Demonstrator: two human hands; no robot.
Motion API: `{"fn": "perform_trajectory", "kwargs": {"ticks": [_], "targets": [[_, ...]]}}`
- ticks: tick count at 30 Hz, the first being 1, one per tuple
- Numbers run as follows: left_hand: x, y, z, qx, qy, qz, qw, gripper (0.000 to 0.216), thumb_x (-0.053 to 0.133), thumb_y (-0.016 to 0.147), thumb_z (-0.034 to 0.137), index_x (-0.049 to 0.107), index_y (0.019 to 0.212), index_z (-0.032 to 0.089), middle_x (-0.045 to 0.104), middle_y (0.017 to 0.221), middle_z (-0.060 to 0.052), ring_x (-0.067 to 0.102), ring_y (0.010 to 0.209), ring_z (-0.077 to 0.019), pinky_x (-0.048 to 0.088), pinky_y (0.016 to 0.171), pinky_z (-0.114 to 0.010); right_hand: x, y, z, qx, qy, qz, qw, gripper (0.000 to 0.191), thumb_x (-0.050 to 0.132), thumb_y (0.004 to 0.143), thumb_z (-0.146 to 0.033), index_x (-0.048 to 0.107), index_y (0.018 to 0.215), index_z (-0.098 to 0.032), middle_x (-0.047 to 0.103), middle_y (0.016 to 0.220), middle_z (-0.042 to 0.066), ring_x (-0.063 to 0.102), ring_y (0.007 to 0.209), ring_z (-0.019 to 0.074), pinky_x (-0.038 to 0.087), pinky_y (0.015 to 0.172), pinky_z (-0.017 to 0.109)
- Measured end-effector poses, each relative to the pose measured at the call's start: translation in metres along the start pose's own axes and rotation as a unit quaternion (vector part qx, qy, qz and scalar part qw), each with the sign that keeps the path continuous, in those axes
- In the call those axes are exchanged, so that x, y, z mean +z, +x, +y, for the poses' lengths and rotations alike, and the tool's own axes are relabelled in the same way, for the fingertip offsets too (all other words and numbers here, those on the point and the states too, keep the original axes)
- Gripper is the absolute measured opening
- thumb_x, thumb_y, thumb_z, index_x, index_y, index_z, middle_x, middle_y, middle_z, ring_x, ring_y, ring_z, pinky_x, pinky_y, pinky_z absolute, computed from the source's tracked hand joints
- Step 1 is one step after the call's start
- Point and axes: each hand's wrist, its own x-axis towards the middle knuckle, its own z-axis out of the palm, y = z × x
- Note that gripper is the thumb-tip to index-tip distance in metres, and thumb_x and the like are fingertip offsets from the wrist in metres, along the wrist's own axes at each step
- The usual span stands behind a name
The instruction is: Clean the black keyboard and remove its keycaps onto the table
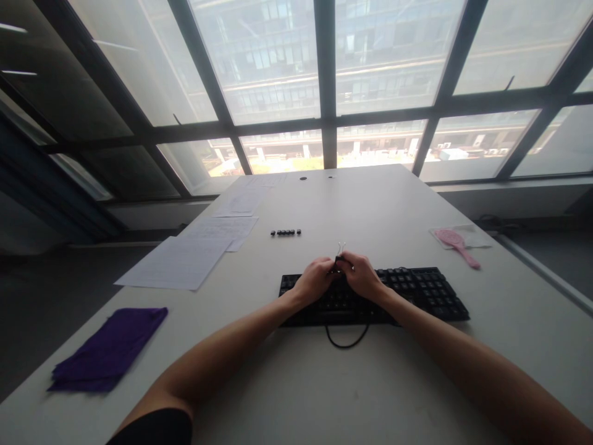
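A black keyboard (417, 290) lies on the white table (361, 204) in front of me. Both hands meet over its far left part. My left hand (315, 281) and my right hand (360, 275) are closed together around a small tool with thin wire loops (341, 249) sticking up between them, probably a keycap puller. A row of small black keycaps (286, 232) lies on the table just beyond the hands. A black cable (346, 341) loops out from the keyboard's near edge.
Several sheets of paper (178, 262) lie at the left. A folded purple cloth (111, 349) sits near the left front edge. A pink brush (456, 243) on a clear bag lies at the right. Large windows (324, 80) stand beyond the table's far end.
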Motion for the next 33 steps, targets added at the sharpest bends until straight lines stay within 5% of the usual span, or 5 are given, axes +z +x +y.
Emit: {"fn": "perform_trajectory", "kwargs": {"ticks": [6, 13, 20, 33], "targets": [[-0.002, -0.001, 0.005, -0.016, 0.039, 0.003, 0.999, 0.011, 0.059, 0.092, 0.022, 0.068, 0.085, 0.019, 0.063, 0.083, -0.003, 0.059, 0.079, -0.017, 0.046, 0.073, -0.028, -0.001, 0.001, 0.001, -0.003, 0.007, 0.01, 1.0, 0.024, 0.049, 0.093, -0.026, 0.052, 0.07, -0.02, 0.056, 0.064, -0.002, 0.047, 0.061, 0.0134, 0.035, 0.059, 0.025], [-0.006, 0.001, 0.011, 0.011, -0.042, 0.057, 0.997, 0.011, 0.061, 0.09, 0.018, 0.068, 0.098, 0.02, 0.065, 0.094, -0.003, 0.062, 0.087, -0.0171, 0.049, 0.082, -0.029, -0.001, 0.002, 0.001, -0.017, 0.03, 0.057, 0.998, 0.019, 0.049, 0.094, -0.026, 0.057, 0.078, -0.02, 0.063, 0.072, 0.001, 0.055, 0.067, 0.0151, 0.04, 0.064, 0.026], [-0.005, 0.0, 0.01, 0.019, -0.055, 0.099, 0.993, 0.035, 0.064, 0.084, 0.008, 0.06, 0.115, 0.023, 0.067, 0.099, -0.002, 0.063, 0.087, -0.0157, 0.052, 0.084, -0.031, 0.0, 0.003, 0.0, 0.0, 0.031, 0.099, 0.995, 0.016, 0.047, 0.095, -0.027, 0.056, 0.082, -0.021, 0.066, 0.076, 0.001, 0.061, 0.07, 0.0165, 0.043, 0.068, 0.027], [-0.009, -0.001, 0.019, 0.071, 0.039, 0.08, 0.994, 0.024, 0.061, 0.088, 0.01, 0.065, 0.105, 0.024, 0.064, 0.11, -0.005, 0.058, 0.105, -0.0215, 0.049, 0.093, -0.038, 0.0, 0.007, 0.001, 0.076, 0.062, 0.113, 0.989, 0.025, 0.044, 0.098, -0.04, 0.048, 0.08, -0.023, 0.064, 0.062, -0.001, 0.06, 0.057, 0.0153, 0.044, 0.059, 0.026]]}}
